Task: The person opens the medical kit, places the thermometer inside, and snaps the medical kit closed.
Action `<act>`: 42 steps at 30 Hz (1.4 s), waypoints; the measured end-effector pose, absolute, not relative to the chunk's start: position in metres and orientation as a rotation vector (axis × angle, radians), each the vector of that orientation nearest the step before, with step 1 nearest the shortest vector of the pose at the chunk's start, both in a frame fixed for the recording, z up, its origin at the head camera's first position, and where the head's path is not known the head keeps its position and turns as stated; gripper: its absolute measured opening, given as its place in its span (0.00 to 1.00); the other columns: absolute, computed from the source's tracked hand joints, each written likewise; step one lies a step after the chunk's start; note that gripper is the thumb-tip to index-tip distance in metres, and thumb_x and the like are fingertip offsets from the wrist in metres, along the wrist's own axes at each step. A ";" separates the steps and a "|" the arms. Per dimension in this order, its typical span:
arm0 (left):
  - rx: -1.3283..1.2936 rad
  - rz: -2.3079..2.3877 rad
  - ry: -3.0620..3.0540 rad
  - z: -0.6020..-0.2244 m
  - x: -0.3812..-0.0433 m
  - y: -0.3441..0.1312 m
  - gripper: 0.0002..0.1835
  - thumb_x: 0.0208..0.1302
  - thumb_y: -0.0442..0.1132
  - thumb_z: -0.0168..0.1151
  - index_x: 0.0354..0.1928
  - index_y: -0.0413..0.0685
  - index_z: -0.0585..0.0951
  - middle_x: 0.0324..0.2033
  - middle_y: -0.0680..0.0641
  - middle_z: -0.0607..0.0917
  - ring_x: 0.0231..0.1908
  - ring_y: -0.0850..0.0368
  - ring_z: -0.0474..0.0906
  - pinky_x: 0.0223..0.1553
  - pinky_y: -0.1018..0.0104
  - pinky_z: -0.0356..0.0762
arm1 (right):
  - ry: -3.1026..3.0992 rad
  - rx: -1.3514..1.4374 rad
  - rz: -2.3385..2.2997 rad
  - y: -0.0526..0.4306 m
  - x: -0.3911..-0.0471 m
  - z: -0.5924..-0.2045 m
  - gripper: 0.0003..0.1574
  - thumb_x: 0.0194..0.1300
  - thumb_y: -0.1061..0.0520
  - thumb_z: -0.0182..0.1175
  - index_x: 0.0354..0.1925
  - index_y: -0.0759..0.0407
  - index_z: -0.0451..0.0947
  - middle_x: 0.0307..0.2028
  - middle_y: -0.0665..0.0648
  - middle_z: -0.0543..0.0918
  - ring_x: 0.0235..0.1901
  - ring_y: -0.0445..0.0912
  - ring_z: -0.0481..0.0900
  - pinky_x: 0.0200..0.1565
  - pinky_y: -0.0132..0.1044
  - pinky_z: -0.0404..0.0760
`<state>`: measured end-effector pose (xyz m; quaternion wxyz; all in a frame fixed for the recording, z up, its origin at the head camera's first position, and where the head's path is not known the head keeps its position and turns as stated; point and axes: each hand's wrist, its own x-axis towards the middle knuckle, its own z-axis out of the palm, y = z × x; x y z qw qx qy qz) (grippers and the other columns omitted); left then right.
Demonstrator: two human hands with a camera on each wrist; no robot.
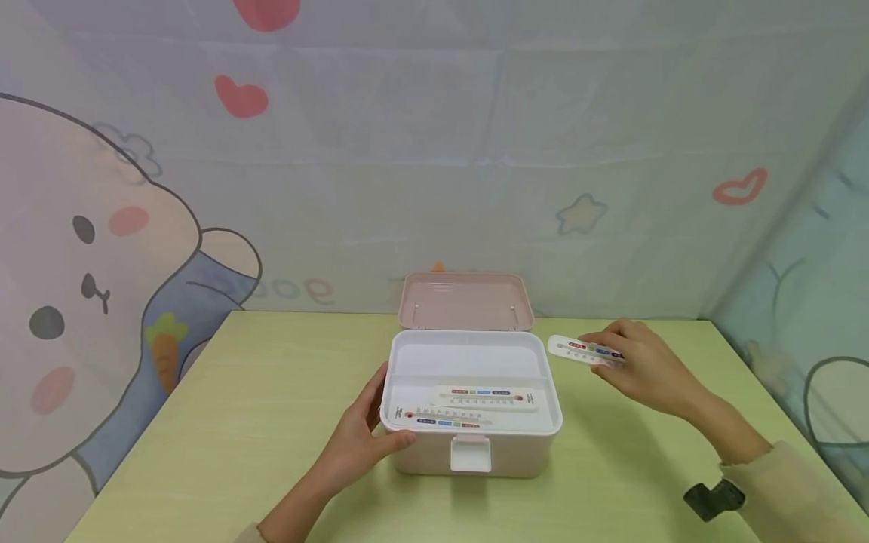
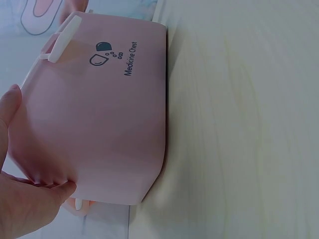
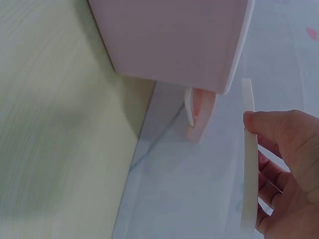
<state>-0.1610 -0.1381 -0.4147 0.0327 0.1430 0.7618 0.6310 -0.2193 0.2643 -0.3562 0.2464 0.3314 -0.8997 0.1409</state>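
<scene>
A pink medicine chest (image 1: 502, 455) stands on the table with its lid raised at the back. Inside its white tray (image 1: 468, 348) lie two flat white thermometers with coloured bands, the upper thermometer (image 1: 523, 398) and the lower thermometer (image 1: 434, 419). My left hand (image 1: 356, 445) grips the chest's front left corner, thumb at the front rim and fingers along the side. To the right of the chest, my right hand (image 1: 641, 366) pinches a third thermometer (image 1: 570, 348) by one end, raised above the table. The right wrist view shows this thermometer (image 3: 250, 174) edge-on between thumb and fingers.
The open lid (image 1: 466, 302) leans back near a printed cloth (image 1: 434, 151) behind the table. A white latch (image 1: 471, 455) hangs at the chest's front. The pale yellow-green table (image 1: 285, 392) extends to both sides. A dark strap (image 1: 714, 500) sits by the right sleeve.
</scene>
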 end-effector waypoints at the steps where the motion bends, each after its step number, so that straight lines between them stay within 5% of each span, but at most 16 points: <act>1: 0.437 1.942 2.346 -0.415 -0.161 -0.138 0.56 0.45 0.35 0.73 0.71 0.61 0.48 0.66 0.52 0.62 0.64 0.55 0.62 0.65 0.60 0.58 | -2.460 0.909 0.385 0.262 -0.218 -0.355 0.25 0.43 0.61 0.71 0.45 0.56 0.81 0.34 0.53 0.76 0.32 0.43 0.69 0.33 0.37 0.68; 42: 0.422 1.929 2.350 -0.416 -0.162 -0.138 0.56 0.45 0.35 0.73 0.72 0.59 0.47 0.66 0.52 0.61 0.63 0.56 0.63 0.64 0.58 0.59 | -2.550 1.129 0.418 0.177 -0.191 -0.334 0.21 0.48 0.54 0.70 0.45 0.48 0.80 0.35 0.45 0.74 0.35 0.39 0.67 0.36 0.32 0.69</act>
